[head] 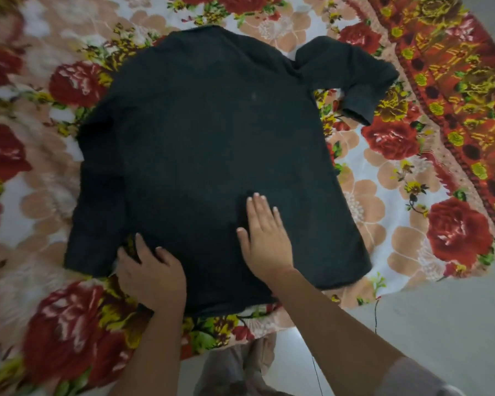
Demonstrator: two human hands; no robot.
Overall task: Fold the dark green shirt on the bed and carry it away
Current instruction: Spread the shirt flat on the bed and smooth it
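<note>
Right hand (265, 238) lies flat, fingers (259, 208) straight, on the dark green shirt (206, 132) spread on the bed (383, 201); left hand (150, 271) curls at the hem, grip unclear, so lifting there may drag and bunch the fold.

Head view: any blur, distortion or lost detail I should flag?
Head view: the bedspread is smeared along the left edge and crisper on the right; the dark green shirt reads near black, its creases mostly lost; the right hand, flat on the shirt, is sharp; wide-angle distortion bends the bedspread's patterned border at right.
</note>
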